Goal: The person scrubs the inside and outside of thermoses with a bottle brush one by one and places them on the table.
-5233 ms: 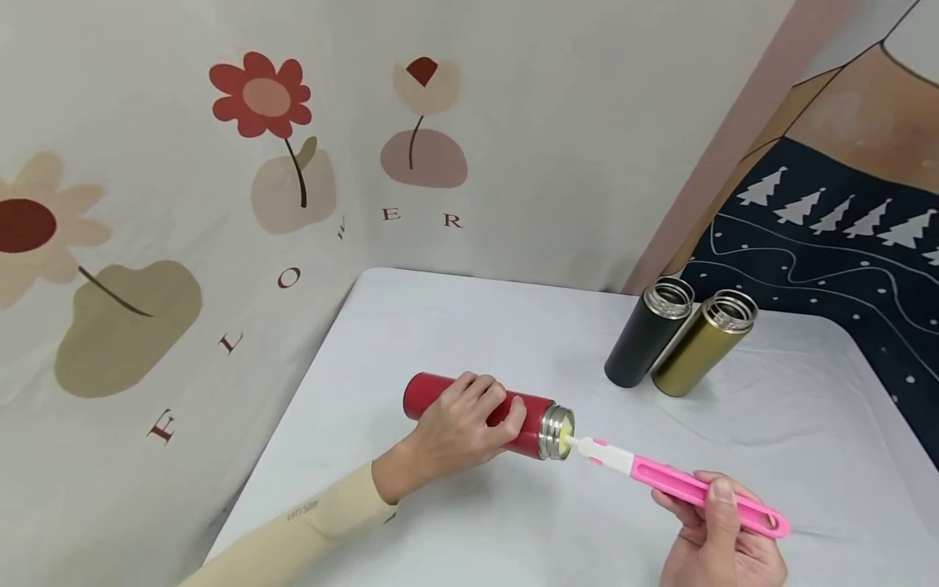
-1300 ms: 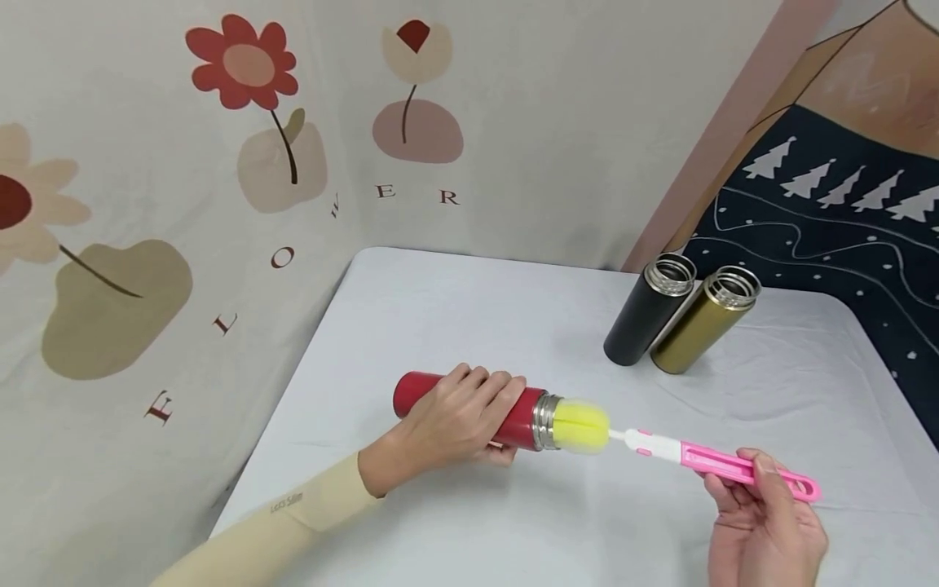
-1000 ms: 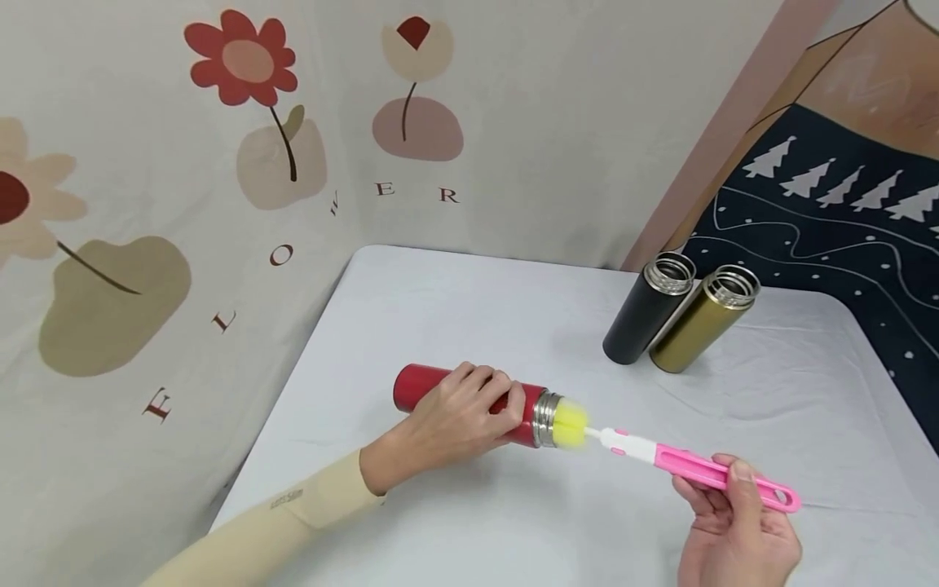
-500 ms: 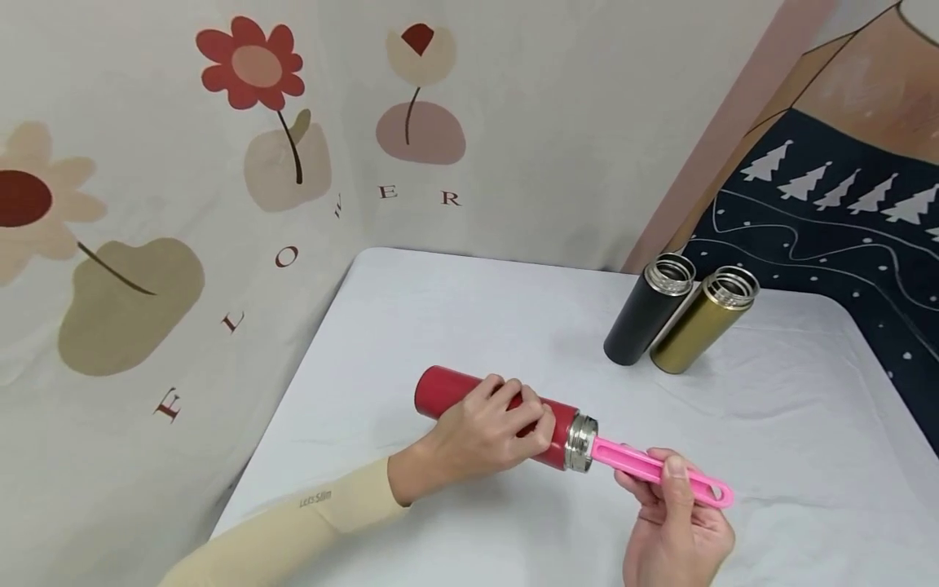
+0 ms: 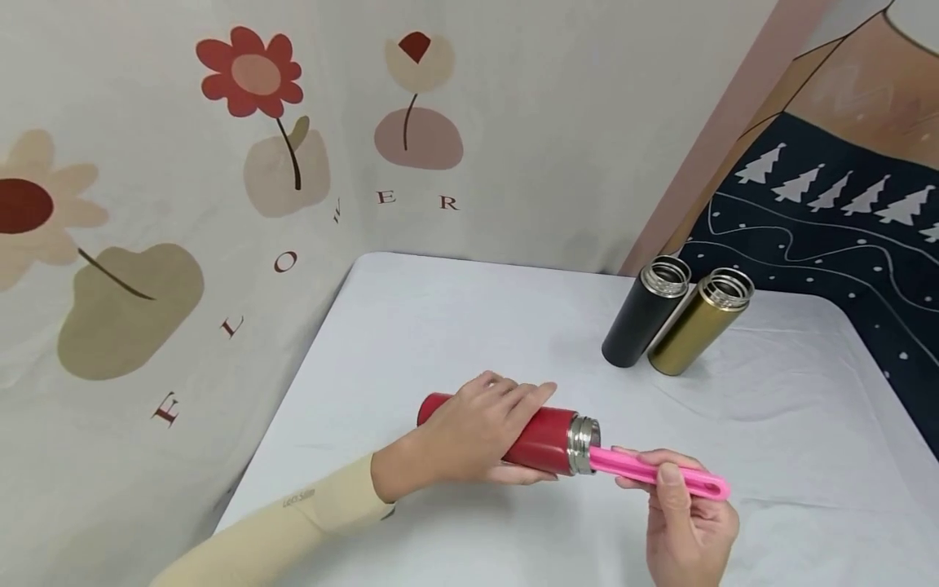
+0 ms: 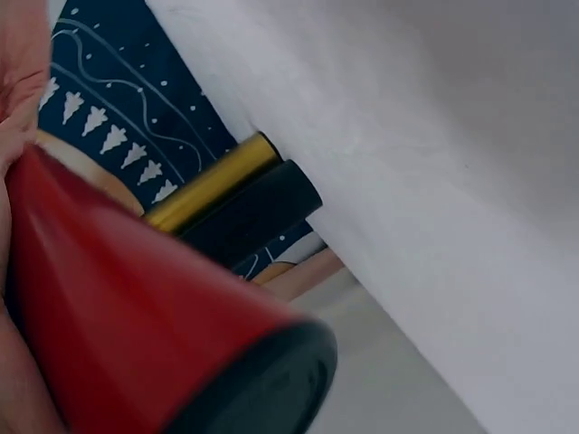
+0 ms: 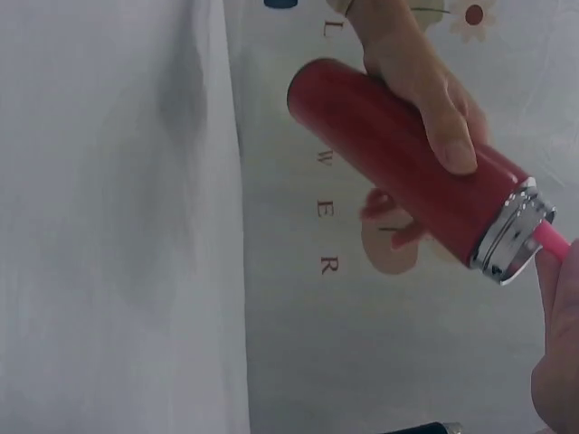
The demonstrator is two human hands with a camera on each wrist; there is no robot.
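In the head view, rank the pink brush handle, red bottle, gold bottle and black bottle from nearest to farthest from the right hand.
1. pink brush handle: held in the right hand.
2. red bottle: just left, in the left hand.
3. gold bottle and black bottle: behind, side by side, too close to call.

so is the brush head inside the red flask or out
Inside: only the pink handle sticks out of the red flask mouth; the sponge head is hidden.

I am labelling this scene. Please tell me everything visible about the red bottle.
The red bottle is a slim matte cylinder with a silver threaded neck and dark base, uncapped. It lies roughly horizontal, held above the white table. The left hand grips its body; the pink brush handle, held by the right hand, enters its mouth.
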